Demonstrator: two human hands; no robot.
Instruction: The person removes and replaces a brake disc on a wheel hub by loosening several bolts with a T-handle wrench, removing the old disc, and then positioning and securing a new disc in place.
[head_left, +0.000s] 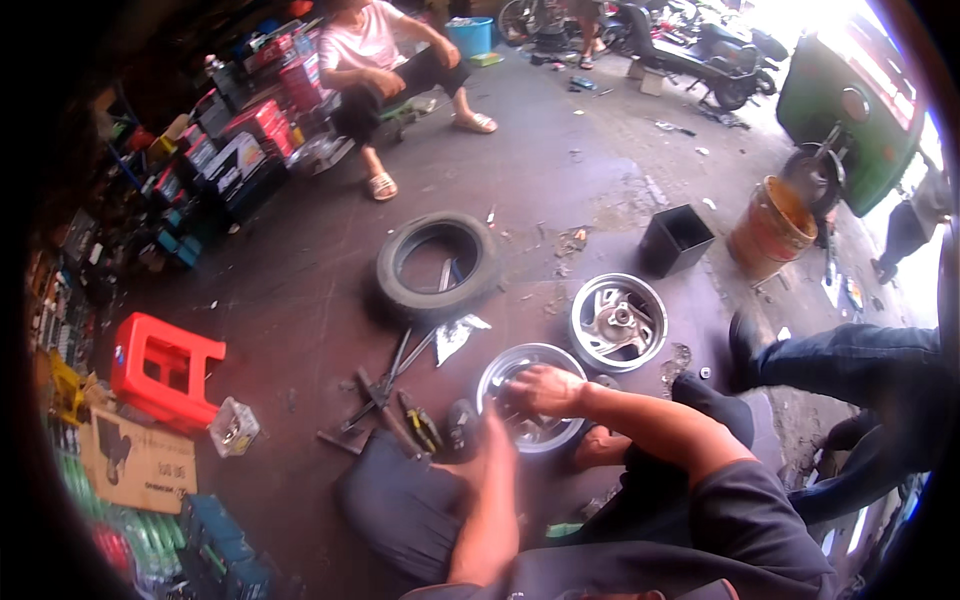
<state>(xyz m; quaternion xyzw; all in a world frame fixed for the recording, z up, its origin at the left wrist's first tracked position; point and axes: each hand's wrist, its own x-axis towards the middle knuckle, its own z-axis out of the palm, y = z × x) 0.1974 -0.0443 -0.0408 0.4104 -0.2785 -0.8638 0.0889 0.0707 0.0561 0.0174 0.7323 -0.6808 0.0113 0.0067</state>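
In front of me a silver wheel rim [527,351] lies on the floor between my legs. My right hand [547,389] is over its spokes and hub, with fingers curled in; whatever they grip is hidden. At the rim's left edge is my left hand [492,425], smeared by motion, so its fingers are unclear. A second silver wheel [620,318] lies flat just beyond, to the right. Farther left rests a black tyre [480,250] with metal bars reaching into its opening. Yellow-and-black pliers [421,424] and a hammer-like tool [388,410] lie near my left knee.
A silver packet [458,338] lies beside the tyre. Beyond the wheels stand a black square bin [676,241] and a rusty bucket [768,238]. At left are a red stool [165,370] and a cardboard box [140,460]. One person [365,60] sits ahead; another's jeans-clad leg [850,365] is close on my right.
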